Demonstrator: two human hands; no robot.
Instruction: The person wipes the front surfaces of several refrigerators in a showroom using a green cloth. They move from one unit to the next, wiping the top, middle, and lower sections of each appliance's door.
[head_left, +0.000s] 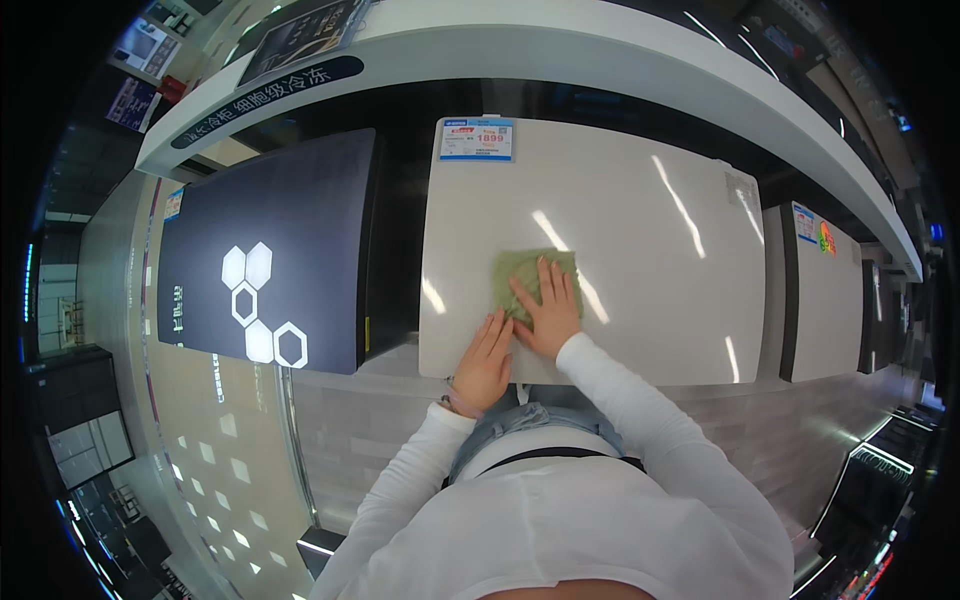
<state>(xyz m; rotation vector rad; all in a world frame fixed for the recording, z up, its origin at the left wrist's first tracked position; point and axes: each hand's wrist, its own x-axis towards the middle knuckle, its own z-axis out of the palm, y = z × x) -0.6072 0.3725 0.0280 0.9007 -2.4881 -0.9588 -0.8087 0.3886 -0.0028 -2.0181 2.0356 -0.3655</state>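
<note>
A crumpled green cloth (517, 271) lies on the glossy white lid of a chest freezer (637, 315) in front of me. My right hand (553, 311) rests flat on the cloth's right part, its fingers spread and its palm down. At the cloth's lower left corner is my left hand (484, 367), with straight fingers lying side by side. Its fingertips touch the cloth's edge close to my right thumb; whether they pinch any of it cannot be made out. A price card (477, 140) sits at the lid's back left corner.
To the left stands a dark blue chest freezer (315, 225) with white hexagons on its lid. Another white freezer (825, 300) is at the right. Behind the lids runs a raised white ledge (540, 52) bearing writing. Light reflections streak the lid.
</note>
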